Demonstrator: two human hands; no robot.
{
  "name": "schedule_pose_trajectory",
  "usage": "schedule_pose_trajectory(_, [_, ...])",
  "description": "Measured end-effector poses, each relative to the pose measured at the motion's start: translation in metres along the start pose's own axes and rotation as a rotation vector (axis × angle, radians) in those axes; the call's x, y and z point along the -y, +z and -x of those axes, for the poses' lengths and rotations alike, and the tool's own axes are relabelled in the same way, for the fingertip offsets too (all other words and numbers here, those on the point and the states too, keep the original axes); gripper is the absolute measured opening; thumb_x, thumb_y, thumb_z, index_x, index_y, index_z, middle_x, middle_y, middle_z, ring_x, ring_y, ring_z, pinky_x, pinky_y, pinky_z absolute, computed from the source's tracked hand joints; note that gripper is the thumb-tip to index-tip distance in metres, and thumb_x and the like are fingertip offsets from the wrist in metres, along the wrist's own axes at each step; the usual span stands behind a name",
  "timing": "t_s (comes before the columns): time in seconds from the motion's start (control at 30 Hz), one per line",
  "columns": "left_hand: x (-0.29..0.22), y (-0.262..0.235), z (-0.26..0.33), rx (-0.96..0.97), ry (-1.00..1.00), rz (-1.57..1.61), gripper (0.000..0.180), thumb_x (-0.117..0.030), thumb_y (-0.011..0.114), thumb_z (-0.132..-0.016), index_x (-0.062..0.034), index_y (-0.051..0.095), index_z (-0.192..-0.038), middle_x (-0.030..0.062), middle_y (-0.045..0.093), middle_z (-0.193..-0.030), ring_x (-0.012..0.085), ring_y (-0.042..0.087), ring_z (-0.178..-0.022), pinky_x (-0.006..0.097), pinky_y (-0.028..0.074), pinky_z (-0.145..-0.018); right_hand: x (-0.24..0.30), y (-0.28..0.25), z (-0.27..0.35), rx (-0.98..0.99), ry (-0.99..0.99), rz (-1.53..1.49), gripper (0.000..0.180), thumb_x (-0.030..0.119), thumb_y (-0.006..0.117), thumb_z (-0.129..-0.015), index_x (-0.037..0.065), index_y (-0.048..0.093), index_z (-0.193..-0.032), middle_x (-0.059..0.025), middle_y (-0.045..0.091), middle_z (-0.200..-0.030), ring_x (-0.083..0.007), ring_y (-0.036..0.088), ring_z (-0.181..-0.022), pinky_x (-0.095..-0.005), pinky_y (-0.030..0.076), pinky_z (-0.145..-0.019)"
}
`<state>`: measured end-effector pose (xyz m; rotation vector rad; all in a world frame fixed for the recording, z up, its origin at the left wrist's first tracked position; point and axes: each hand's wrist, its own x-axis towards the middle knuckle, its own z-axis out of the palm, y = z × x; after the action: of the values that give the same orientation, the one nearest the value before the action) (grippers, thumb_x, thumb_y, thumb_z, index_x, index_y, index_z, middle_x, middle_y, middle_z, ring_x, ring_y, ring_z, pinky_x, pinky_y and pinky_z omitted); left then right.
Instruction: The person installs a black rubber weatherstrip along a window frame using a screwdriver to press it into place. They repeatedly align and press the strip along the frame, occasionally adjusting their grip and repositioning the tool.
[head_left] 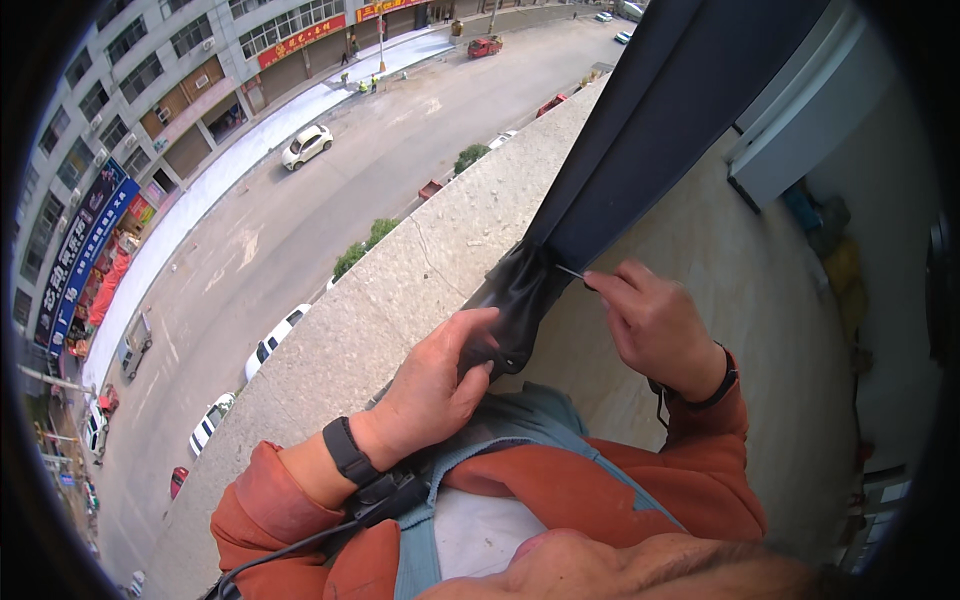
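Observation:
A dark window-frame post (650, 130) rises from the sill toward the upper right. Glossy black plastic sheeting (520, 290) lies bunched and creased round its foot. My left hand (440, 370) grips the lower end of this sheeting between thumb and fingers. On the other side, my right hand (650, 320) pinches a thin metal rod (570, 271) whose tip points at the post's base, by the upper edge of the sheeting. Its far end is hidden in my fingers, so the exact kind of tool does not show.
A rough concrete ledge (450, 240) runs along the left, high above a street (340, 200) with parked cars and a moving or standing white car (307, 147). Indoors, to the right, are a pale floor (700, 240) and a white panel (810, 110). A cable (290, 545) hangs by my left forearm.

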<state>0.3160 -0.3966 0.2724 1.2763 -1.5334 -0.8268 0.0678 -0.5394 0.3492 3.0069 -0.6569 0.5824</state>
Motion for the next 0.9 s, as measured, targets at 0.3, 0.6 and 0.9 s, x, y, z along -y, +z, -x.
schedule_pose_trajectory(0.3, [0.001, -0.001, -0.002, -0.016, -0.007, 0.003, 0.054, 0.007, 0.062, -0.090, -0.0034, 0.056, -0.142, 0.0126, 0.068, -0.117, 0.0250, 0.068, -0.111, 0.034, 0.053, -0.099, -0.005, 0.043, -0.018, 0.071, -0.037, 0.090, 0.043, -0.003, 0.065, -0.081, -0.006, 0.066, -0.124, -0.0157, 0.057, -0.099, -0.0305, 0.066, -0.072, -0.0390, 0.056, -0.064])
schedule_pose_trajectory(0.6, [0.003, -0.001, -0.004, -0.085, 0.045, -0.143, 0.084, 0.002, 0.071, -0.085, -0.0059, 0.038, -0.162, 0.0197, 0.060, -0.142, 0.0307, 0.063, -0.121, 0.037, 0.051, -0.105, -0.005, 0.039, -0.024, 0.128, -0.166, -0.201, 0.043, -0.006, 0.066, -0.081, -0.006, 0.064, -0.125, -0.0166, 0.057, -0.100, -0.0324, 0.065, -0.076, -0.0391, 0.056, -0.067])
schedule_pose_trajectory(0.9, [0.001, -0.006, -0.005, 0.092, 0.126, -0.289, 0.071, 0.009, 0.062, -0.077, -0.0060, 0.056, -0.146, 0.0174, 0.066, -0.118, 0.0376, 0.065, -0.106, 0.043, 0.054, -0.095, -0.008, 0.015, -0.016, 0.125, -0.106, -0.424, 0.031, -0.003, 0.067, -0.092, 0.001, 0.069, -0.123, -0.0155, 0.061, -0.101, -0.0348, 0.067, -0.081, -0.0425, 0.054, -0.069])
